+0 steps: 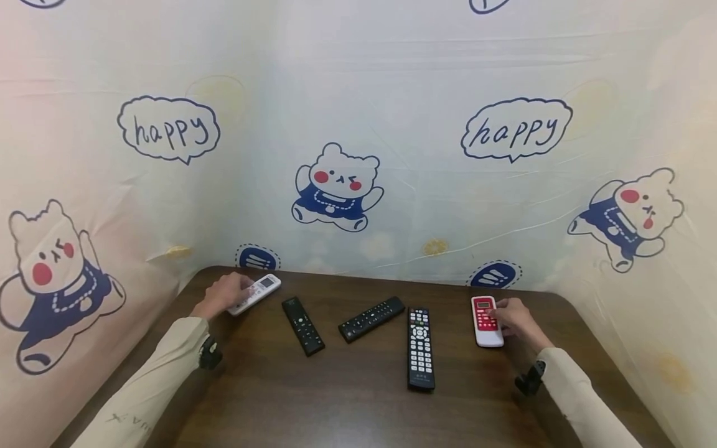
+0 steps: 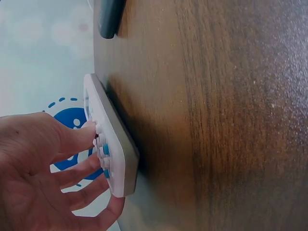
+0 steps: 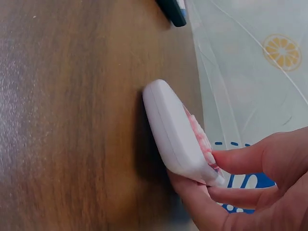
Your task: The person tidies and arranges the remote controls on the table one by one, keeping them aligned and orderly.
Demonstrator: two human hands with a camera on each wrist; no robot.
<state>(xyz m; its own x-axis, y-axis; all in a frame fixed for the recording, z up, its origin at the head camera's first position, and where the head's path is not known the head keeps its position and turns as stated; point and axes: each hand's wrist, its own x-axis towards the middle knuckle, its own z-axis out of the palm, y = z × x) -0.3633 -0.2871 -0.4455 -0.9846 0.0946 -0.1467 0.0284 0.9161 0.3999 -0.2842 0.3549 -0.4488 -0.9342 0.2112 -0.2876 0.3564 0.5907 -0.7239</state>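
Note:
At the table's back left, my left hand (image 1: 228, 292) grips a white remote control (image 1: 267, 286) with a small grey screen. In the left wrist view the thumb presses on the button face of this remote (image 2: 117, 144), and a fingertip reaches round its lower end. Over at the right, my right hand (image 1: 518, 318) holds a red-faced white remote control (image 1: 490, 338) by its right side. The right wrist view shows the thumb on the red button side of that remote (image 3: 171, 130) and a finger under it. Whether either remote touches the table is hard to tell.
Between the hands lie a slim black remote (image 1: 303, 326), a second black remote (image 1: 371, 318) slanting the other way, and a longer black remote (image 1: 421, 379) with white buttons. A printed cloth (image 1: 414, 218) hangs around the brown wooden table (image 1: 313, 404).

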